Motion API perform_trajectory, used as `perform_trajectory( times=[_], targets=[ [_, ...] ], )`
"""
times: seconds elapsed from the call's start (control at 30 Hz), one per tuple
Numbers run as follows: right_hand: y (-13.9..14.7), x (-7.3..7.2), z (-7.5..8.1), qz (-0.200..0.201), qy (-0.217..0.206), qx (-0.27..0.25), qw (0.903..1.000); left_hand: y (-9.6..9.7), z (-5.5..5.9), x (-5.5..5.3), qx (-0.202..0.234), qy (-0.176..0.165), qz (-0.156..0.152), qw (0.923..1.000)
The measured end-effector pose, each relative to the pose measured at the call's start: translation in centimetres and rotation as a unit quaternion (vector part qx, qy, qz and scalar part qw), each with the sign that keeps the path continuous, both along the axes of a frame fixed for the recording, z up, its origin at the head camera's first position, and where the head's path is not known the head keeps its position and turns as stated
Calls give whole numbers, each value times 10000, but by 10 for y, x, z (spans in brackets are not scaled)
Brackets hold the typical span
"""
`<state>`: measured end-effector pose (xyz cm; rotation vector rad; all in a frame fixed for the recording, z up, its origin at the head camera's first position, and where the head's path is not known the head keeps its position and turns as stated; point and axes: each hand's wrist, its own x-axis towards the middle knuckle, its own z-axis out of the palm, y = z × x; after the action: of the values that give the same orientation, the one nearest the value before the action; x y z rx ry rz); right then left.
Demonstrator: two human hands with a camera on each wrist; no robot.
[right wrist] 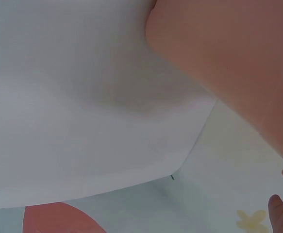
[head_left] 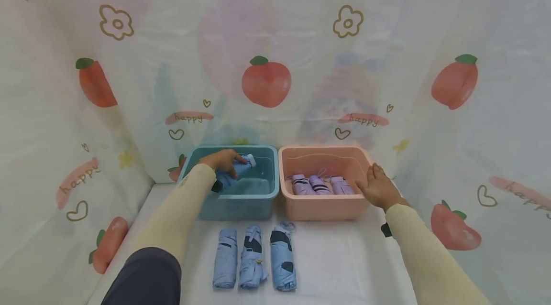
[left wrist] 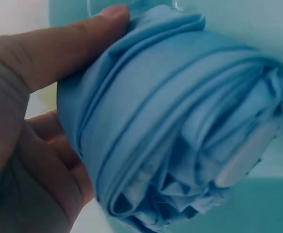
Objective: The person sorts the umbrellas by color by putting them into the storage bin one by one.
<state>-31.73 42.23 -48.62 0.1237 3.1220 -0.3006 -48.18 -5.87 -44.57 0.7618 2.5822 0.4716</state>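
Note:
In the head view my left hand (head_left: 225,160) grips a folded blue umbrella (head_left: 234,174) inside the teal bin (head_left: 236,207). The left wrist view shows the thumb (left wrist: 73,46) along one side of the rolled blue fabric (left wrist: 146,102), with fingers behind it and the gathered end facing the camera. My right hand (head_left: 380,188) rests on the right rim of the pink bin (head_left: 327,208), its fingers extended. Only a fingertip (right wrist: 279,213) shows beside the pink wall in the right wrist view. Inside the pink bin lie three folded purple umbrellas (head_left: 319,185), side by side.
In front of the bins, three folded blue umbrellas, one on the left (head_left: 225,258), one in the middle (head_left: 252,259) and one on the right (head_left: 283,259), lie in a row on the white table (head_left: 336,266). A printed curtain (head_left: 267,23) encloses the back and sides.

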Motion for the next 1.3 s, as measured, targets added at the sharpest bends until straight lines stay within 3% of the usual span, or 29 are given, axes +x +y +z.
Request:
perform_trajectory(
  times=[0.2, 0.4, 0.6, 0.77, 1.0, 1.13, 1.3],
  targets=[
    [4, -3, 0, 58, -21, 3, 10000, 20, -14, -2, -174, -480, -214, 9985],
    [4, -1, -1, 69, -40, 32, 10000, 34, -32, -3, -28, -633, 68, 9980],
    [2, 0, -3, -87, -94, -98, 9999, 44, -39, 2, -119, -951, 346, 9948],
    [3, 0, -5, -29, 46, -91, 9999, 50, -56, 1, -212, -910, 367, 9949],
    [4, 1, -5, 103, 156, -1, 9998, 57, -87, -9, 131, -834, 580, 9947],
    [2, 2, -3, -70, 109, -41, 9999, 61, -91, -7, 48, -986, 567, 9935],
    [0, 3, -1, -183, 48, -121, 9997, 62, -83, 2, -139, -1151, 439, 9923]
  ],
)
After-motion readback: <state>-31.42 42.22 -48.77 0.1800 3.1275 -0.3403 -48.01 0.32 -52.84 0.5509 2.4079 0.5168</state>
